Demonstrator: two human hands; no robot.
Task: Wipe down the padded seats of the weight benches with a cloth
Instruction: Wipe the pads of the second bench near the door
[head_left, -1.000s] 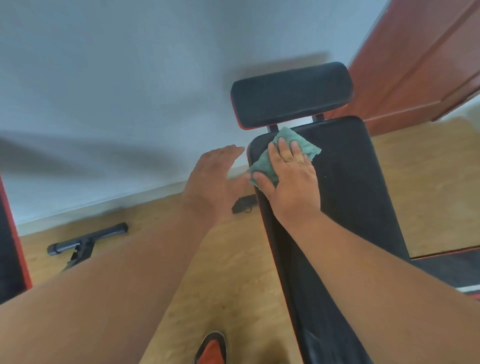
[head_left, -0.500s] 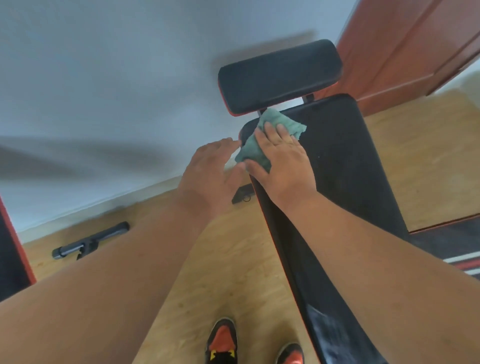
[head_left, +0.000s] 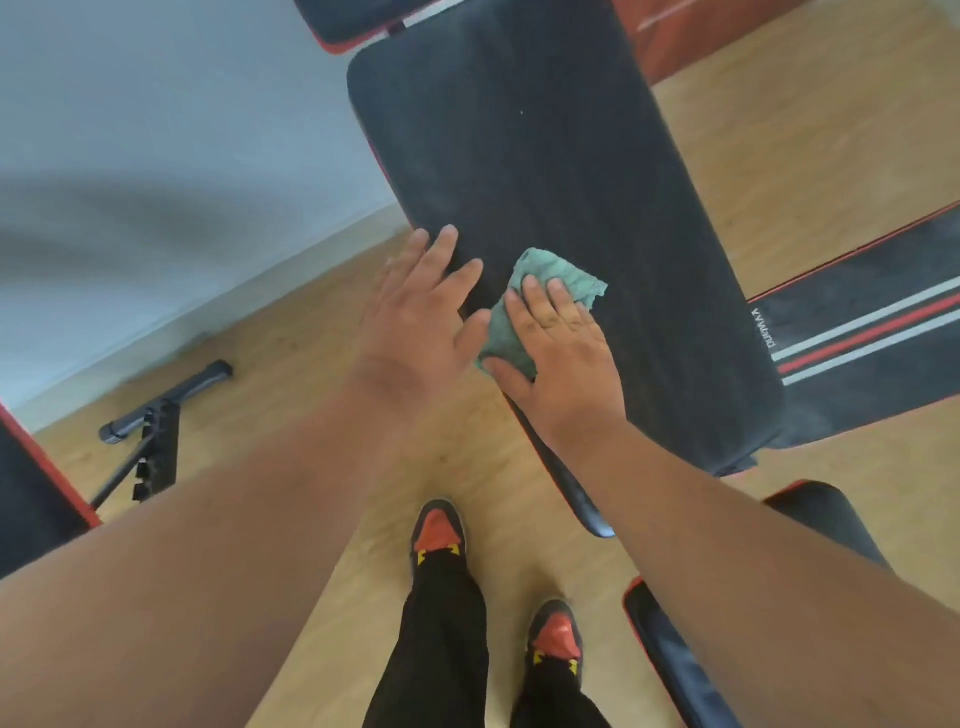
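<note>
A black padded bench back (head_left: 545, 171) with red trim slopes from the top of the view down toward me. My right hand (head_left: 561, 353) lies flat on a crumpled green cloth (head_left: 540, 280) and presses it onto the pad near its left edge. My left hand (head_left: 415, 317) is beside it with fingers spread, fingertips resting on the pad's left edge, holding nothing. The headrest pad (head_left: 353, 21) shows only partly at the top edge. A second black pad, the seat (head_left: 670, 654), lies at the lower right, partly hidden by my right arm.
Wooden floor all around. My two feet in red and black shoes (head_left: 441, 535) stand just left of the bench. A black metal bar and frame (head_left: 156, 415) lie on the floor at left by the grey wall. A striped black mat (head_left: 872, 353) lies at right.
My right hand has slid the cloth from the top of the back pad, by the headrest, down to its middle. My left hand followed alongside. The view tilted down, showing my feet.
</note>
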